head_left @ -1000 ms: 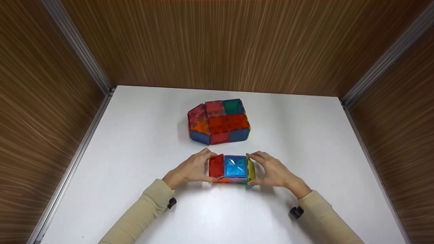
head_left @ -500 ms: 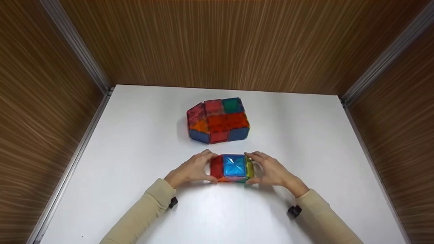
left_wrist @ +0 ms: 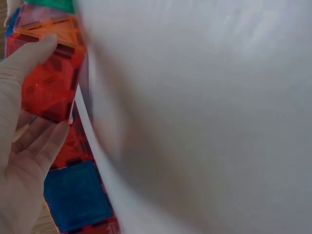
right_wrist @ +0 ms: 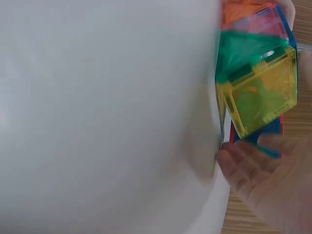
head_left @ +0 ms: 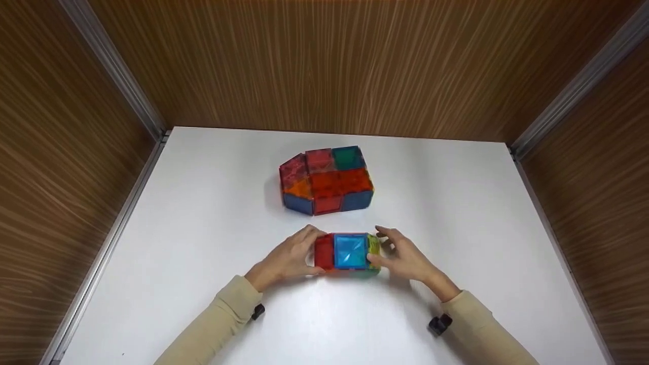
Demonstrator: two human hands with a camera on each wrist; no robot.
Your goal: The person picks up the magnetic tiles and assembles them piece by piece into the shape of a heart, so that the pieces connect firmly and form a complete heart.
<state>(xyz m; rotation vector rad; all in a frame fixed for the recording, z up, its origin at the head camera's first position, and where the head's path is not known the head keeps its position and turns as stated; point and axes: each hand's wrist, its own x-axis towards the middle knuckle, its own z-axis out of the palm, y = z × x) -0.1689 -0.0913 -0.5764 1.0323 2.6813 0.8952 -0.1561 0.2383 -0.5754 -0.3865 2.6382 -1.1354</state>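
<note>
A small box of translucent magnetic tiles sits on the white table, with a blue square on top. My left hand holds its red end, thumb at the near side and fingers at the far side; the red tile shows between them in the left wrist view. At the opposite end, my right hand has its thumb by the yellow tile. Its other fingers are loosely bent and apart from the box in the right wrist view. The box's underside is hidden.
Behind the small box stands a larger magnetic-tile structure in red, orange, green and blue, pointed at its left. Wood-grain panels wall the table at the back and both sides.
My right fingers have come off the far corner of the small box, and the thumb has moved up from the near corner to the yellow end. The left hand keeps its hold.
</note>
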